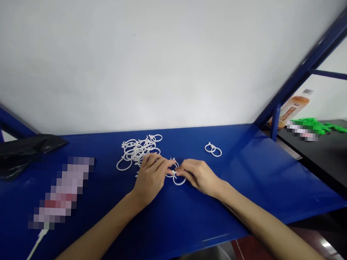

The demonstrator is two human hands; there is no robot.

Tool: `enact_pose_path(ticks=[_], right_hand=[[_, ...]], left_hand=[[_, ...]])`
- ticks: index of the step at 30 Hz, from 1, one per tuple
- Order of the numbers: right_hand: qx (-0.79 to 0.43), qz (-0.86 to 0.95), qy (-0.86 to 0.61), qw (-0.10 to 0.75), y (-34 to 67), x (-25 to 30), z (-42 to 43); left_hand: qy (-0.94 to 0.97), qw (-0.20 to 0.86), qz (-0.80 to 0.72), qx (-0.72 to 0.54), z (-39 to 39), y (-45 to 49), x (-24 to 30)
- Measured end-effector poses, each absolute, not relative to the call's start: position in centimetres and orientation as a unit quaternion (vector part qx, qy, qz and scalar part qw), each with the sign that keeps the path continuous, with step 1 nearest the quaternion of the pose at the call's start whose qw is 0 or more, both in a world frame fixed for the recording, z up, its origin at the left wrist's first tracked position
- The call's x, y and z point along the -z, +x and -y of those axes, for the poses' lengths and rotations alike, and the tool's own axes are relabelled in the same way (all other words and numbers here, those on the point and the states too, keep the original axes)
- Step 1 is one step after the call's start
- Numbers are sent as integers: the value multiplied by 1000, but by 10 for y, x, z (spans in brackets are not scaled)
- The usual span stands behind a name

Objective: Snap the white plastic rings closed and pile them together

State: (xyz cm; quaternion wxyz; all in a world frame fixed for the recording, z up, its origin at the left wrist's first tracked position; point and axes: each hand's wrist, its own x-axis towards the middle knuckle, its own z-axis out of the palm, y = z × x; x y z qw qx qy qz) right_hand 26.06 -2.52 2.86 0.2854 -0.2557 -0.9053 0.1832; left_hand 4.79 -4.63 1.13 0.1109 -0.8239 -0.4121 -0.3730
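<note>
My left hand (150,177) and my right hand (198,176) meet over the blue table (246,179). Both pinch small white plastic rings (175,175) between their fingertips. The held rings rest close to the table surface, one loop showing below my fingers. A loose pile of the same white rings (138,150) lies just beyond my left hand. A joined pair of rings (213,149) lies apart to the right, beyond my right hand.
A black plastic bag (14,151) lies at the table's left end. A blurred flat object (63,192) with a white cable sits at the near left. A blue frame post (305,63) rises at right; past it, a black table holds green pieces (317,124) and a bottle (292,108).
</note>
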Motion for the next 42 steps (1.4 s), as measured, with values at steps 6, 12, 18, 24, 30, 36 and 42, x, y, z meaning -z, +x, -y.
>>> enact_pose_path(ticks=[6,12,18,24,30,36,42], right_hand=[[-162,911,-247,289,268,-32,17],[-14,780,-511,361,310,-30,-20],[-24,669,-675,310,351,-20,-53],[-84,680,-675,273,354,-12,-62],[-81,674,-679,279,354,-14,-63],[-27,685,-596,418,333,-29,-43],[-152,838,-378,363,286,-37,-1]], left_hand=[[-829,58,423,362,39,46,-12],[-870,21,415,267,46,57,-12],[-891,24,393,227,45,52,-9],[-882,35,375,282,40,51,-8],[-856,63,364,361,43,50,-16],[-839,93,364,393,46,51,-20],[-846,71,340,405,48,53,-18]])
